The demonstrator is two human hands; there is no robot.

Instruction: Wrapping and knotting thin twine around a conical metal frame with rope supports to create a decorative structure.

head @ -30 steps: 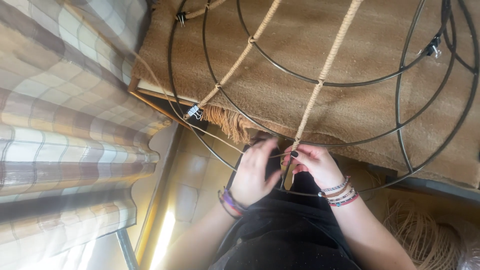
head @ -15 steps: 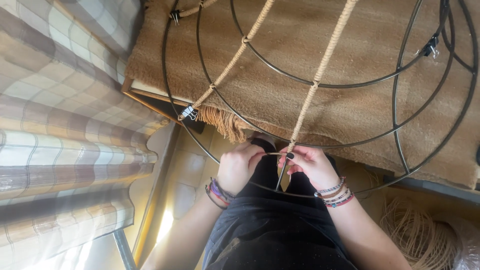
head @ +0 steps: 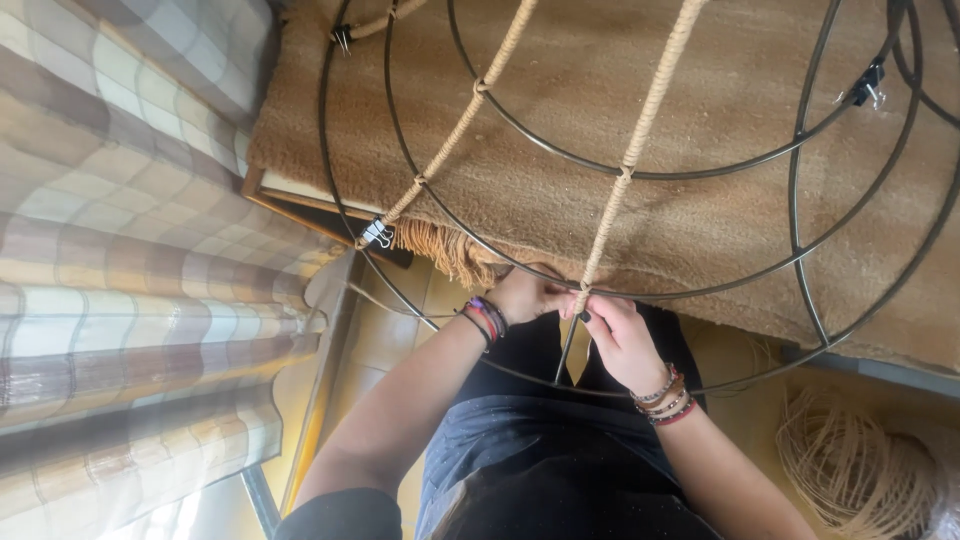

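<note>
Both hands at wire frame (head: 640, 175), low rim. Left hand (head: 525, 295) and right hand (head: 620, 335) pinching cord on wrapped spoke (head: 640, 150). Binder clip (head: 377, 235) leftward; tan rug (head: 700, 110) behind; raffia coil (head: 860, 470) lower right; checked curtain (head: 120, 250) left

One head-worn camera looks down, close over both hands.

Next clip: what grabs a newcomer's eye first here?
A big dark wire frame of rings and ribs fills the upper picture, two ribs wrapped in tan cord. Low at centre, the left hand and right hand meet where that wrapping ends. A loose cord bundle lies at bottom right.
</note>
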